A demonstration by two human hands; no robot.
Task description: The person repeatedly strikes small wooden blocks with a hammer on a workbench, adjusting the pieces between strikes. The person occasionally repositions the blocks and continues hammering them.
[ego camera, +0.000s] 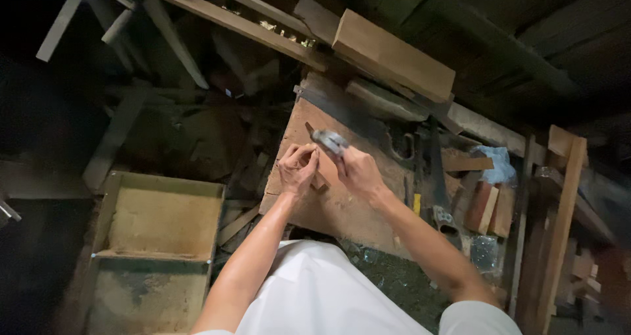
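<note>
While the head camera is looking down past a white shirt, the left hand [297, 169] is pinching a small wooden piece [319, 180] against the counter [342, 207], a worn slab of board with rough edges. Its fingers are curled in tight, so the hand is narrow and holding the piece at its near end. The right hand [358, 172] is gripping a hammer [328, 140] by the handle, fist wrapped fully around it, with the blurred metal head hanging just above the left hand's fingertips.

As a judgement, the small piece is looking light, stiff and dry, likely to skid or split rather than bend, so a low pinch at the sides, away from the point under the hammer head, is the sensible hold. The hammer is seeming head-heavy; a grip far back on the handle is giving swing, one nearer the head more control.

Just beyond the hands a handsaw [351, 118] is lying across the counter's far end. A thick plank [393, 53] is resting behind it, and an open wooden box [161, 220] is sitting to the left, well apart.
</note>
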